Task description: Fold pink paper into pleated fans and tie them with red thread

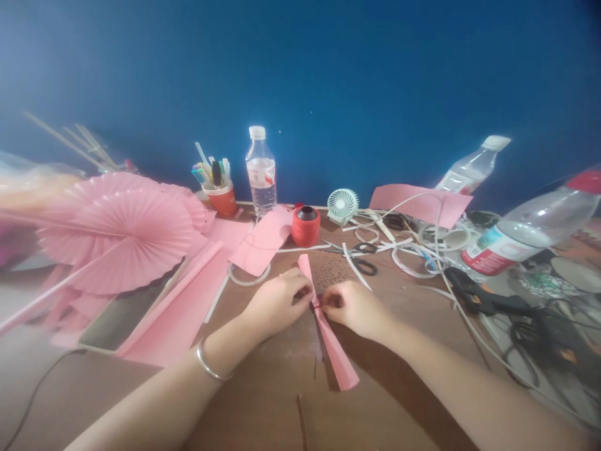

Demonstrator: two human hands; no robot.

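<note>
A narrow strip of pleated pink paper (332, 343) lies at a slant on the brown table, wider at both ends and drawn in at its middle. A thin dark-red string (317, 305) circles that narrow middle. From the left, my left hand (280, 300) is closed, its fingertips pinching at the strip beside the string. My right hand (357, 308) is closed on the other side, thumb and finger pressed together at the string. What lies between the fingertips is partly hidden. Scissors (365, 265) with black handles lie beyond my right hand.
Pink paper fans (136, 238) and pink sheets (188, 313) cover the left. At the back stand a cup of pens (221, 199), a water bottle (261, 172), a red roll (306, 228) and a small fan (342, 205). Cables, a tilted bottle (530, 222) and a glue gun (488, 297) crowd the right.
</note>
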